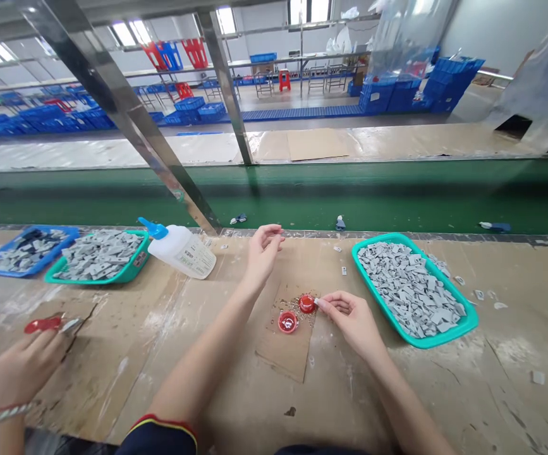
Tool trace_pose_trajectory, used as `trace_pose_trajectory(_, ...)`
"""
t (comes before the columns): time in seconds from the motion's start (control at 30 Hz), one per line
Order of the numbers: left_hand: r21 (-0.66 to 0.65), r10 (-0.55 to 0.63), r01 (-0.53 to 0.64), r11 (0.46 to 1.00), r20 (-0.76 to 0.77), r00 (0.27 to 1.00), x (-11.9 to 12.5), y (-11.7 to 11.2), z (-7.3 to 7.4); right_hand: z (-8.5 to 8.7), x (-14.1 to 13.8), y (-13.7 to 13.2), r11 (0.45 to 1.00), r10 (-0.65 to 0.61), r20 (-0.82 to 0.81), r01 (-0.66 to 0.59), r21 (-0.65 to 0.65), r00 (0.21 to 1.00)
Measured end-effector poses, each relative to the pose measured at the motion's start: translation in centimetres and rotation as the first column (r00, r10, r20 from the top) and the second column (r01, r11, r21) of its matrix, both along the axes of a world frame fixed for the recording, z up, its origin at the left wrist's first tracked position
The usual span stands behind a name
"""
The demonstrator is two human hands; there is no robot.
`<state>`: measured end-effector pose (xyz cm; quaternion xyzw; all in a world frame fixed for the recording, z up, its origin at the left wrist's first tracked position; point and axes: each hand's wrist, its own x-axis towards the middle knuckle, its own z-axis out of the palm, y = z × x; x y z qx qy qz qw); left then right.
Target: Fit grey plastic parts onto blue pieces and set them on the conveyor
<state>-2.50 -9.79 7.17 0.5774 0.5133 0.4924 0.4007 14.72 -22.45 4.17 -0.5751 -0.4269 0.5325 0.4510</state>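
Head view, bench inventory.

1. Right hand (352, 321): near the middle of the bench (321, 404). Thumb and forefinger are pressed together, pinching a small grey flat piece (319, 303). The other fingers are curled under.
2. Small grey flat piece: its tip touches a round red plastic cap (306, 304).
3. Round red plastic cap: stands on a brown cardboard scrap (286, 351). A second red cap (287, 322) sits just beside it, toward the near edge.
4. Left hand (261, 251): raised toward the far edge, well apart from the caps. Its fingers are loosely curled with the thumb close to the fingertips. I cannot tell whether anything is held.
5. Teal plastic tray (416, 344): just right of the right hand, heaped with grey pieces (411, 287).
6. White squeeze bottle with blue nozzle (181, 251): lying on its side at the far edge.
7. Second teal tray (126, 275) and blue tray (6, 272): left of the bottle, both holding grey pieces.
8. Co-worker's hand (22, 366): at the near left corner, touching a red flat object (42, 325).
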Motion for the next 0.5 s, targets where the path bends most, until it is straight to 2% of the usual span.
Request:
trace_pose_trajectory(0.13, 0.019, -0.092, 0.098, 0.995, -0.220, 0.971, 4.4, 5.5, -0.4, -0.3, 0.1, -0.1, 1.000, -0.016, -0.034, 0.017, 0.022, 0.999)
trace_pose_trajectory(0.23, 0.003, -0.126, 0.137, 0.991, -0.363, 0.923, 8.2, 8.6, -1.1, -0.6, 0.2, 0.0, 0.999, -0.033, -0.073, 0.034, 0.017, 0.997)
trace_pose_trajectory(0.37, -0.071, -0.178, 0.165, 0.984, -0.507, 0.843, 11.6, 11.1, -1.7, -0.6, 0.5, 0.2, 0.997, -0.066, -0.101, 0.069, 0.018, 0.993)
trace_pose_trajectory(0.5, -0.146, -0.282, 0.243, 0.959, -0.569, 0.772, 12.0, 11.9, -1.4, 0.0, 1.1, 0.3, 0.994, -0.098, -0.115, 0.102, 0.033, 0.989)
